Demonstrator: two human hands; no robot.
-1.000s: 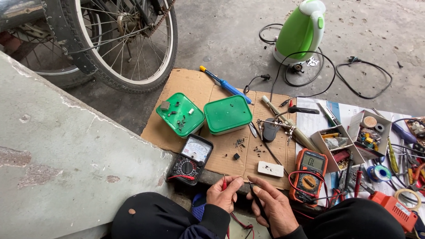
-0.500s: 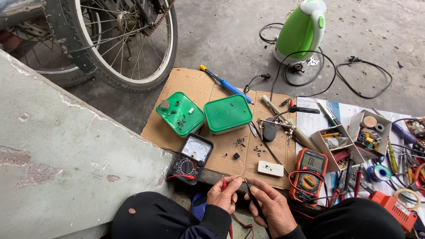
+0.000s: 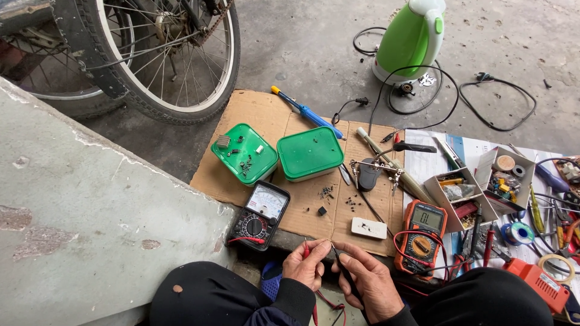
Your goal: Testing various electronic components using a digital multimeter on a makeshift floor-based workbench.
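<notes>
Both hands, left (image 3: 307, 264) and right (image 3: 368, 279), close together, fingers pinched.

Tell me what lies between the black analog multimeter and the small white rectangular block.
Head view: bare brown cardboard with one tiny black component between the analog multimeter and white block.

My left hand (image 3: 308, 265) pinches red probe (image 3: 306, 249), right hand (image 3: 368, 281) grips black probe (image 3: 343, 270), tips nearly meeting beside analog multimeter (image 3: 258, 215) on cardboard (image 3: 254, 115)

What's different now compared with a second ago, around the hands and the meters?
Very little. The left hand and right hand have drawn slightly closer, tips of the red probe and black probe nearly meeting. The analog meter, orange multimeter and green boxes stayed put.
</notes>
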